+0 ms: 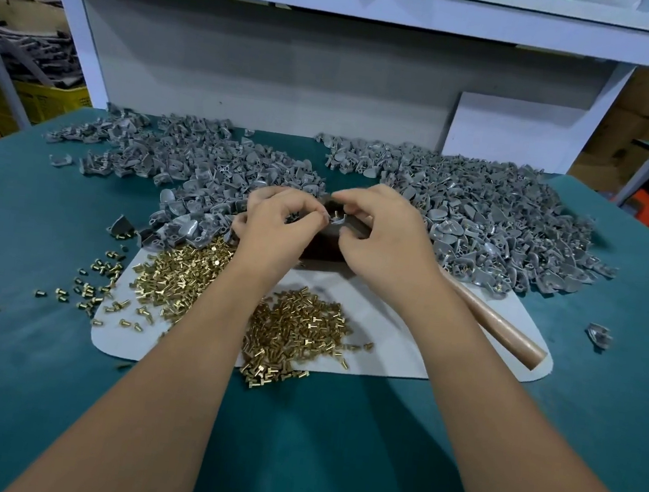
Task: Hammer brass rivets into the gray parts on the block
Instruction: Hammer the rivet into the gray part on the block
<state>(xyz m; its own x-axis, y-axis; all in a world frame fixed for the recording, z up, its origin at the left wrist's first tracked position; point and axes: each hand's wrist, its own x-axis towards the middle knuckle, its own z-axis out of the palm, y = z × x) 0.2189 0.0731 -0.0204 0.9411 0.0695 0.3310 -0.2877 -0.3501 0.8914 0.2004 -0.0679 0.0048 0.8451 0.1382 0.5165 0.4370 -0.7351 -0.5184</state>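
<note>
Closest, at 6 o'clock, two bare arms reach up over the green tabletop (61,337). Next comes a white mat (405,336), which looks put there to keep small bits from rolling off. On it lie two heaps of brass rivets (298,323), at about 7 and 6 o'clock from the hands, close by so they are easy to pick. Some rivets have spilled off the mat at 8 o'clock. A hammer (499,326) lies at 4 o'clock with its wooden handle pointing toward the person, ready for the right hand to take. Its head is hidden under that hand. In the middle sits the dark block (320,247), a hard seat for the knocks. The left hand (277,220) has its fingers curled, pinching at a gray part (335,223) on top of the block. The right hand (384,236) also curls its fingers around that part, to keep it from sliding. A rivet (334,215) stands up in the part between the fingertips. I think it is being set in its hole, and no hitting has begun. Farther back, at 10 o'clock and 2 o'clock, are two big piles of gray parts (481,207). Some in the right pile show brass, so they may be the done ones.
</note>
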